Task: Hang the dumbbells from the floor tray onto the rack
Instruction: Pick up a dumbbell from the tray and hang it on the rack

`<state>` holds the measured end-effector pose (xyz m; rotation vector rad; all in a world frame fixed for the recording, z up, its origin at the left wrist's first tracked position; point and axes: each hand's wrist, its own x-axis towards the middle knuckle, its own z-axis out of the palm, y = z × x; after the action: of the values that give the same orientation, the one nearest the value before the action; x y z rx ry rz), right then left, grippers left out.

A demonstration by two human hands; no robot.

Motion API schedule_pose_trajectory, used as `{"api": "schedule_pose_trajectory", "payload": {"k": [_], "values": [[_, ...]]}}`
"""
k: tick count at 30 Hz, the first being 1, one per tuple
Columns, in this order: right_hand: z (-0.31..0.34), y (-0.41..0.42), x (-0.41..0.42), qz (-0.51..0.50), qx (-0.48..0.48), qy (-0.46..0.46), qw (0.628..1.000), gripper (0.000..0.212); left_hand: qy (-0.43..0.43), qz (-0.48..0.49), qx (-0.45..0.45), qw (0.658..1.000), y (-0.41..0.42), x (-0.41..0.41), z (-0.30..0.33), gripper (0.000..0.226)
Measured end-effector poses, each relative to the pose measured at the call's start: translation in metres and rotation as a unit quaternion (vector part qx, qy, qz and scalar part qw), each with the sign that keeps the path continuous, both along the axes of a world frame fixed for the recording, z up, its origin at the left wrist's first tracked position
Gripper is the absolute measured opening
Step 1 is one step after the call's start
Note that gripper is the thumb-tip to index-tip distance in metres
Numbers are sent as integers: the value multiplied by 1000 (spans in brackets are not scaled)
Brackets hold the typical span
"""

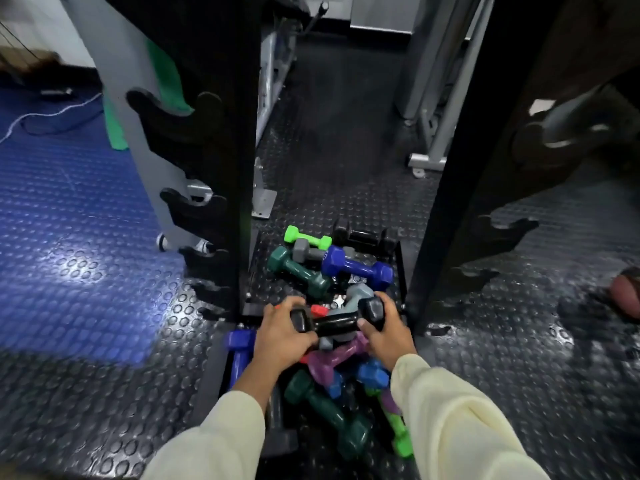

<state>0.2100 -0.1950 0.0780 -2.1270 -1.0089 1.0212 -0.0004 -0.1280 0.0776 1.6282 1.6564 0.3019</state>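
Black glossy hex-ended dumbbell held by both hands over the pile: left hand curled round its left head, right hand wrapped round its right head, thumb on the handle. Under the hands, black metal floor tray full of dumbbells; purple dumbbell just below the palms, dark green dumbbell and blue dumbbell beyond the fingers, bright green small dumbbell farther out. Black notched rack upright rises beyond the left hand, second black upright beyond the right. Cream sleeves on both arms.
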Motion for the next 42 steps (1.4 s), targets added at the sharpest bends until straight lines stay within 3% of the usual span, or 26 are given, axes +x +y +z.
{"api": "schedule_pose_trajectory", "payload": {"k": [9, 12, 15, 18, 21, 25, 30, 34, 35, 42], "values": [[94, -16, -28, 70, -12, -73, 995, 71, -12, 54, 41, 998, -17, -47, 101, 102], [125, -27, -51, 49, 10, -70, 996, 81, -9, 67, 70, 995, -30, -71, 139, 96], [151, -38, -75, 37, 6, -53, 998, 93, -25, 81, 86, 993, -48, -100, 165, 69], [164, -51, -104, 28, 12, -8, 1000, 38, -26, 110, 92, 989, -58, -131, 177, 57], [148, -58, -141, 12, 23, 41, 999, 31, -18, 143, 87, 986, -62, -161, 178, 56], [92, -36, -167, 37, 32, 153, 987, 66, -35, 161, 93, 982, -61, -196, 169, 51], [116, -29, -204, 109, -29, 61, 992, 59, -34, 187, 74, 979, -42, -223, 149, 59], [94, -12, -222, 144, -47, 23, 988, 111, -37, 207, 64, 976, -17, -236, 132, 57], [85, -6, -227, 141, -45, 28, 989, 115, -31, 207, 56, 976, -10, -239, 126, 54], [40, 30, -253, 34, -48, 111, 992, 79, 12, 174, 5, 985, 68, -241, 73, 69]]}}
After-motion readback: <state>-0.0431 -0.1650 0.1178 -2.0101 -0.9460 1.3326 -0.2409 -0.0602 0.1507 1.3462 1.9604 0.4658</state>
